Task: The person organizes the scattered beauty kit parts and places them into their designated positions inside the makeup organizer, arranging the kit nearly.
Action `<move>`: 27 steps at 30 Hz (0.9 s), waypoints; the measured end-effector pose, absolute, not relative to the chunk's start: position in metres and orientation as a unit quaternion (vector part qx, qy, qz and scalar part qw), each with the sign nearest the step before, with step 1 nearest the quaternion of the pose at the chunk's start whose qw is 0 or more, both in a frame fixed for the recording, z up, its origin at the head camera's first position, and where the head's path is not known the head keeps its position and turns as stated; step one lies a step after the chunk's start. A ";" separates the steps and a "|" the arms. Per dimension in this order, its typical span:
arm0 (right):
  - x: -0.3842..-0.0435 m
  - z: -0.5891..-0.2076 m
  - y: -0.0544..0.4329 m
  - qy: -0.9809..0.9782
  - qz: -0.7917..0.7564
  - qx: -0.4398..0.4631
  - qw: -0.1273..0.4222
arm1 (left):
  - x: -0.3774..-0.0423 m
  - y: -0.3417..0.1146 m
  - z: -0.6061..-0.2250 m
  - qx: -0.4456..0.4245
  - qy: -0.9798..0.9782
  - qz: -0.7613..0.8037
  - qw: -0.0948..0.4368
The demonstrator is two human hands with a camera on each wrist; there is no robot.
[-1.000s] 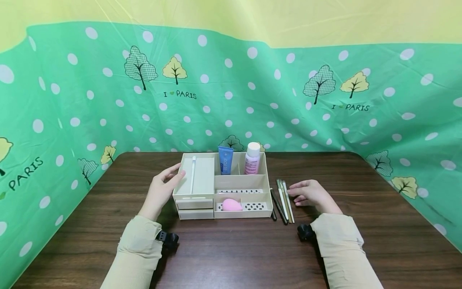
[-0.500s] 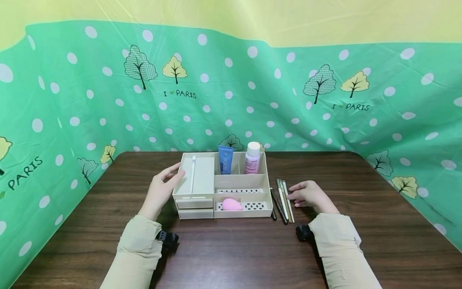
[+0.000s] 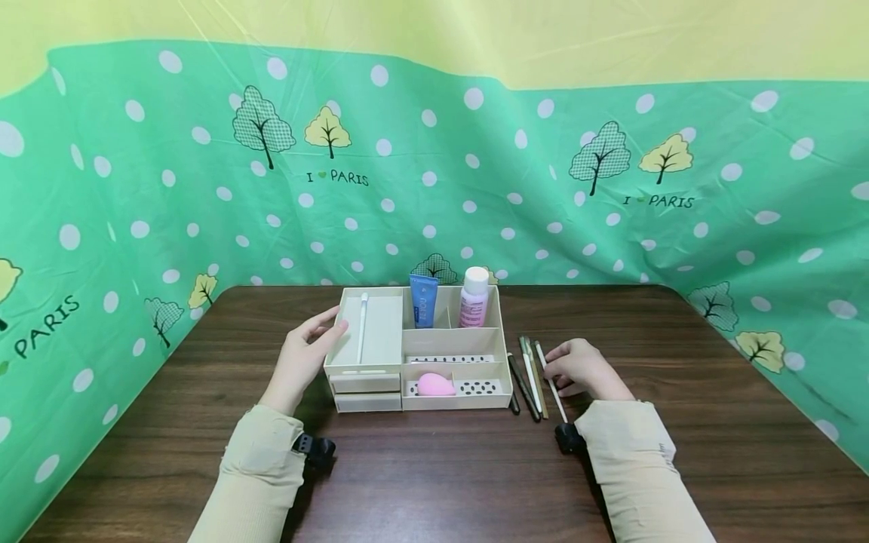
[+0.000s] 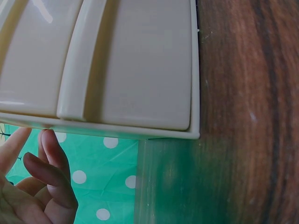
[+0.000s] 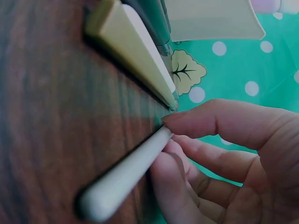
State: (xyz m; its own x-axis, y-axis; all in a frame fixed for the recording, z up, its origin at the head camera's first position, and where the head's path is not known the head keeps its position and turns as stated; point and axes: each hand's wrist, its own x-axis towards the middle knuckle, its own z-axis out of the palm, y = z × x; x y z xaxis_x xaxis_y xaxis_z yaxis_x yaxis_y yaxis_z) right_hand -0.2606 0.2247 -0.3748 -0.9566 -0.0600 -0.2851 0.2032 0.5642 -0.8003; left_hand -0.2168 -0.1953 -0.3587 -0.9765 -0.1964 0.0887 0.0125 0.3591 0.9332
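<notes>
My right hand (image 3: 584,368) pinches a slim white stick (image 5: 128,172) between thumb and fingers. In the right wrist view its rounded near end lies close over the table. Other slim sticks and pens (image 3: 533,381), white, gold-toned and black, lie side by side just left of that hand. My left hand (image 3: 304,354) touches the left side of a cream desktop organizer (image 3: 380,332), fingertips at its wall (image 4: 126,130). A thin white stick (image 3: 363,328) lies on the organizer's top left. In its compartments are a blue tube (image 3: 424,302), a white-capped pink bottle (image 3: 474,300) and a pink makeup sponge (image 3: 436,385).
Two shallow drawers (image 3: 368,394) form the organizer's front left. The dark wooden table (image 3: 434,483) extends around it on all sides. Behind hangs a green dotted cloth (image 3: 434,181) with printed trees.
The right hand has taken hold of the outermost white stick and tilted it away from the others, its near end swinging right. The left hand and organizer have stayed in place.
</notes>
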 end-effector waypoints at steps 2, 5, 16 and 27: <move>-0.260 -0.374 0.224 0.880 -0.452 0.043 0.138 | -0.217 -0.195 -0.359 0.056 -0.819 -0.563 0.092; -0.260 -0.374 0.224 0.889 -0.435 0.046 0.136 | -0.216 -0.196 -0.359 0.056 -0.819 -0.564 0.090; -0.257 -0.370 0.224 0.913 -0.385 0.040 0.130 | -0.217 -0.195 -0.359 0.057 -0.817 -0.566 0.090; -0.259 -0.368 0.230 0.862 -0.492 0.037 0.118 | -0.217 -0.196 -0.360 0.056 -0.818 -0.565 0.088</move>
State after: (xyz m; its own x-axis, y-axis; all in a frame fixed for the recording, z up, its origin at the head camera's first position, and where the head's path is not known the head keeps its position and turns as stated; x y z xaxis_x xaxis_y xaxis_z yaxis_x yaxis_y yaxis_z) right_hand -0.2590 0.2296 -0.3676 -0.9695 -0.0513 -0.2398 0.1805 0.5126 -0.8394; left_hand -0.2172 -0.1962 -0.3595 -0.9781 -0.1915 0.0810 0.0080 0.3548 0.9349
